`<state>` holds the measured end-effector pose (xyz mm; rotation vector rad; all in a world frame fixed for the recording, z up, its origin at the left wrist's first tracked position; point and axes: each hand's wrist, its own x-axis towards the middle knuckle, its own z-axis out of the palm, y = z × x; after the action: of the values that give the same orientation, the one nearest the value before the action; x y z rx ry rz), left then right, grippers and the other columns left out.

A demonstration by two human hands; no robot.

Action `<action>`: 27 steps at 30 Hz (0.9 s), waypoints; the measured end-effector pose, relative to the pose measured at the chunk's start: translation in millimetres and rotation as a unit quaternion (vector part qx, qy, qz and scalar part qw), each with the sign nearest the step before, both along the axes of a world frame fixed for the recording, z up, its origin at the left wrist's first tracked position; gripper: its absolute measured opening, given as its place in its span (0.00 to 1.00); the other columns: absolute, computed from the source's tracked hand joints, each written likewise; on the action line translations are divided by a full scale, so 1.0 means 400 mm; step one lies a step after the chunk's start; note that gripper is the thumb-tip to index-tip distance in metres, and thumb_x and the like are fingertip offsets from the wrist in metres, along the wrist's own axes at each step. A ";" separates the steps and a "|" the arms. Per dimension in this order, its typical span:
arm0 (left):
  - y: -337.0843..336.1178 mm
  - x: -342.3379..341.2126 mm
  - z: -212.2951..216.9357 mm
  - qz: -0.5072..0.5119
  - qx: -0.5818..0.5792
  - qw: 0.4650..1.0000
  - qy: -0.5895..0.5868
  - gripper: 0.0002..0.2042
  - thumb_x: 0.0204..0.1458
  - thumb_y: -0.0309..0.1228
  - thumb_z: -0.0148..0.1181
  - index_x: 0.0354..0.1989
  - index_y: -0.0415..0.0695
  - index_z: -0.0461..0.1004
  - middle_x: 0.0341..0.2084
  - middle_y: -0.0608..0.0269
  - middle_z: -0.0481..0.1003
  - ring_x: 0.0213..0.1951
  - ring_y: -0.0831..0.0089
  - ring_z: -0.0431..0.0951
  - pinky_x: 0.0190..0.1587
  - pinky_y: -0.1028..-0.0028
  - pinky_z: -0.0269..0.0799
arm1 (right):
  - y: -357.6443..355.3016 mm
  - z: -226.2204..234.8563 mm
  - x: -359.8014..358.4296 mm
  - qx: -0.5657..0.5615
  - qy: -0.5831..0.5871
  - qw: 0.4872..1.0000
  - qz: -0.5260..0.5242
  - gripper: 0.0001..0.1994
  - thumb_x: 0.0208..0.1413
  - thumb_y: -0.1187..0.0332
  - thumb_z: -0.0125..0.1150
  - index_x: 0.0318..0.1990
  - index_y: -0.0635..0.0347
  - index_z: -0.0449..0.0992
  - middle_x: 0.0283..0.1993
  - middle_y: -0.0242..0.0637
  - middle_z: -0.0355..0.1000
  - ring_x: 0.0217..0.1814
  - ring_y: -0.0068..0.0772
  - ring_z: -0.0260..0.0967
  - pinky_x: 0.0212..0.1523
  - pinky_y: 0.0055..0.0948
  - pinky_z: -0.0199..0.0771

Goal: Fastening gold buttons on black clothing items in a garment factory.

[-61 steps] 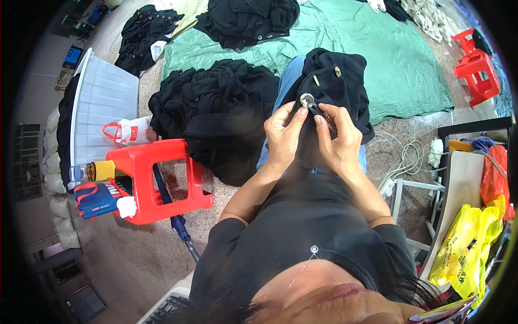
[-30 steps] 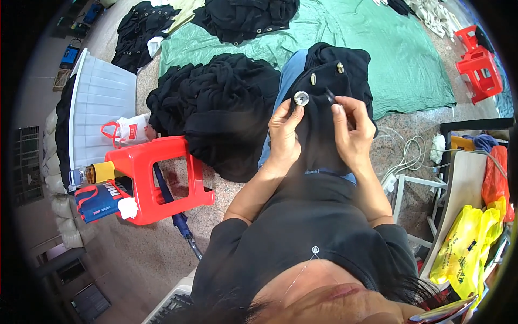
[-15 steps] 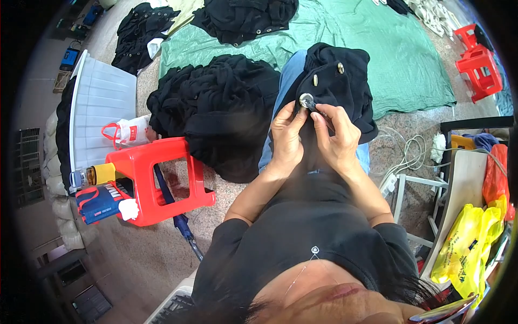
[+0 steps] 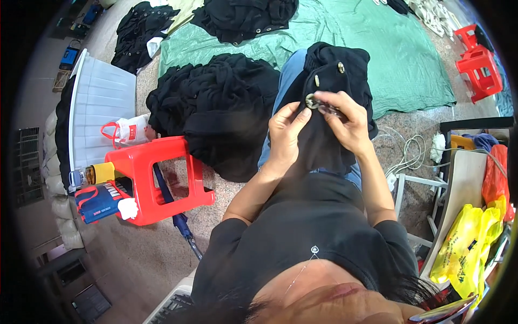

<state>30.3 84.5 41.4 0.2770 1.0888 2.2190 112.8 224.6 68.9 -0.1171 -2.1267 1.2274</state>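
A black garment (image 4: 345, 56) lies draped over my lap, with shiny gold-toned buttons (image 4: 340, 67) in a row on it. My left hand (image 4: 284, 134) is closed, its thumb and fingers pinching the cloth at the edge of one round button (image 4: 311, 101). From the other side my right hand (image 4: 348, 120) reaches over that button, its fingertips at the rim. A small dark, partly shiny tool (image 4: 330, 110) shows under the right fingers; its kind is hard to make out. The fingers hide part of the button and the cloth beneath.
A heap of black garments (image 4: 226, 108) lies left of my legs, beside a red stool (image 4: 162, 146) and a white tub (image 4: 105, 102). More black clothes (image 4: 245, 19) lie on a green sheet (image 4: 404, 59) ahead. Cables (image 4: 413, 151) and a yellow bag (image 4: 461, 243) are to the right.
My right hand has turned and shifted slightly up and right, its fingers now over the button's top edge. The dark tool shows more beneath them. My left hand has barely moved.
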 end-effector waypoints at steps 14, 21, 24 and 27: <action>-0.001 -0.040 0.033 -0.010 -0.087 0.963 0.253 0.14 0.54 0.16 0.60 0.49 0.35 0.74 0.44 0.62 0.77 0.45 0.82 0.74 0.47 0.82 0.69 | -0.031 -0.067 -0.037 -0.222 0.029 0.974 0.029 0.03 0.57 0.80 0.59 0.38 0.66 0.77 0.33 0.28 0.68 0.32 0.14 0.62 0.33 0.17 0.61; -0.009 -0.042 -0.017 -0.001 -0.114 0.977 0.179 0.11 0.53 0.17 0.61 0.46 0.32 0.76 0.39 0.64 0.79 0.40 0.82 0.77 0.47 0.81 0.71 | -0.015 -0.079 -0.021 -0.327 -0.002 0.944 0.045 0.13 0.65 0.71 0.55 0.54 0.61 0.68 0.38 0.27 0.69 0.38 0.15 0.63 0.41 0.16 0.64; -0.011 -0.037 -0.025 0.014 -0.115 0.982 0.151 0.11 0.54 0.18 0.61 0.46 0.31 0.76 0.39 0.64 0.79 0.40 0.82 0.77 0.46 0.82 0.71 | -0.016 -0.033 0.018 -0.073 -0.100 0.989 -0.080 0.09 0.62 0.70 0.58 0.46 0.64 0.74 0.33 0.33 0.73 0.32 0.22 0.71 0.34 0.24 0.70; -0.009 -0.034 -0.019 0.005 -0.105 0.989 0.108 0.10 0.55 0.18 0.61 0.45 0.32 0.76 0.38 0.64 0.79 0.39 0.83 0.76 0.45 0.82 0.71 | -0.015 -0.028 0.025 0.017 -0.060 0.996 -0.070 0.08 0.55 0.72 0.64 0.41 0.65 0.77 0.31 0.37 0.73 0.29 0.29 0.74 0.30 0.26 0.72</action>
<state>16.8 80.8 33.7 0.4286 1.4321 2.0963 122.7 218.4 57.6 -0.3262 -2.2010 1.1261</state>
